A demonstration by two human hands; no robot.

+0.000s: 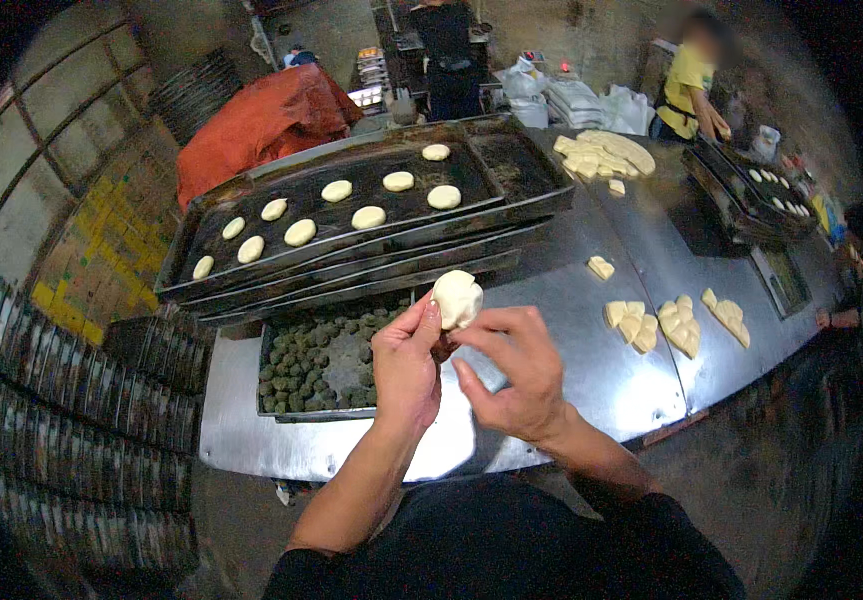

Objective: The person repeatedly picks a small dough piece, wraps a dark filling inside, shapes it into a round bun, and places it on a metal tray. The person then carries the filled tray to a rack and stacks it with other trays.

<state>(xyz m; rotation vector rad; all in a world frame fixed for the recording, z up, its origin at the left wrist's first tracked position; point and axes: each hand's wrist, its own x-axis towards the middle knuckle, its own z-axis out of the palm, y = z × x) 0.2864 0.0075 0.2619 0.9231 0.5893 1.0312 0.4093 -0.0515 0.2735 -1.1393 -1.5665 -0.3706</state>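
Observation:
Between the thumb and fingers of my left hand (pixel 411 360) is a pale, rounded piece of dough (pixel 458 298), gathered into folds on its lower side. Close by on the right is my right hand (pixel 521 370), its thumb and forefinger apart, with the fingertips at the lower edge of the dough. Whether they touch it I cannot tell. Below and left of the hands, a shallow metal tray (pixel 326 415) holds many dark green balls of filling (pixel 296 365). Beyond it, flat round dough pieces (pixel 368 217) lie spaced out on the top one of several stacked dark baking trays (pixel 526 205).
Cut dough lumps (pixel 679 325) lie in clusters on the steel table (pixel 591 370) at right, with a larger dough mass (pixel 606 153) farther back. At the far right, a person in yellow (pixel 691 90) reaches over another tray (pixel 751 200). Racked trays (pixel 71 420) stand left.

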